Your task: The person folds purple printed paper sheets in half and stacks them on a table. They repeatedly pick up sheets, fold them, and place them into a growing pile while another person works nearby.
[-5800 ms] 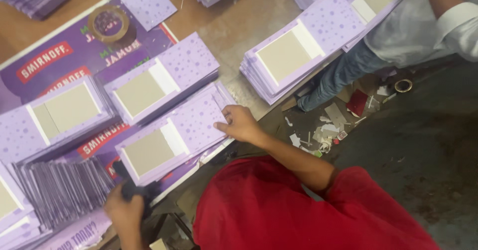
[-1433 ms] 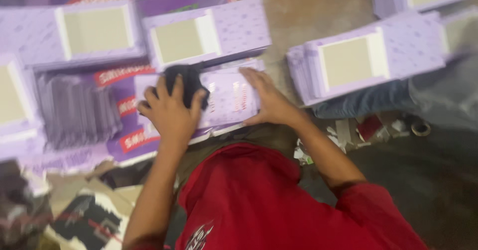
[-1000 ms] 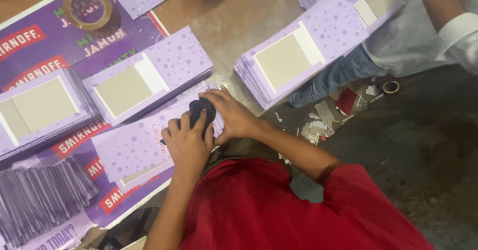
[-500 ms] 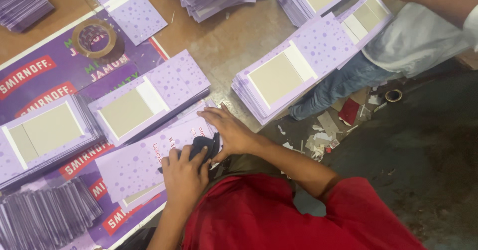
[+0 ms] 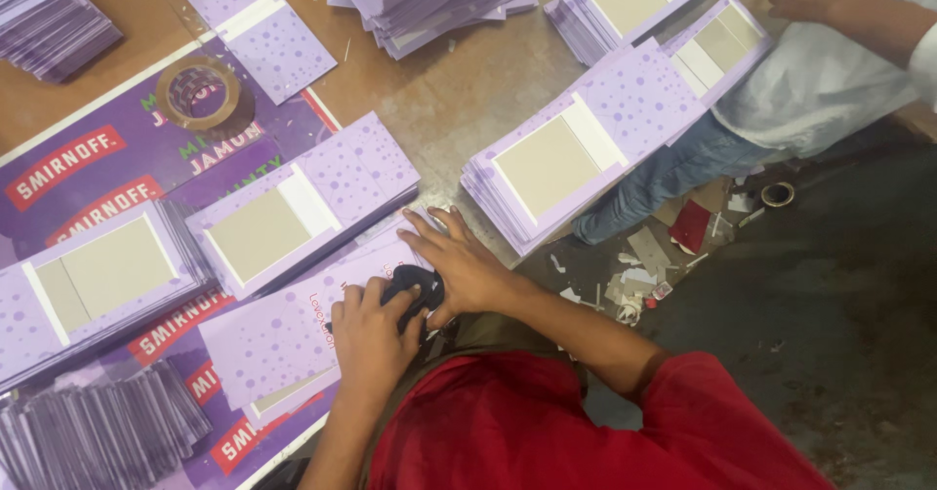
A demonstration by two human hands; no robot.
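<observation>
Purple card [image 5: 283, 339] lies flat on the bench [image 5: 439, 109] right under your hands, long side running left to right. Your left hand [image 5: 371, 339] grips a small black tool [image 5: 415, 285] on it; your right hand [image 5: 459, 265] presses flat, fingers spread, touching the tool.

Our left hand [image 5: 371, 339], off at the edge seconds ago, has come in with the black cloth [image 5: 415, 290] onto the purple card [image 5: 293, 339]. Our right hand [image 5: 459, 265] has slid over and now presses the cloth too.
</observation>
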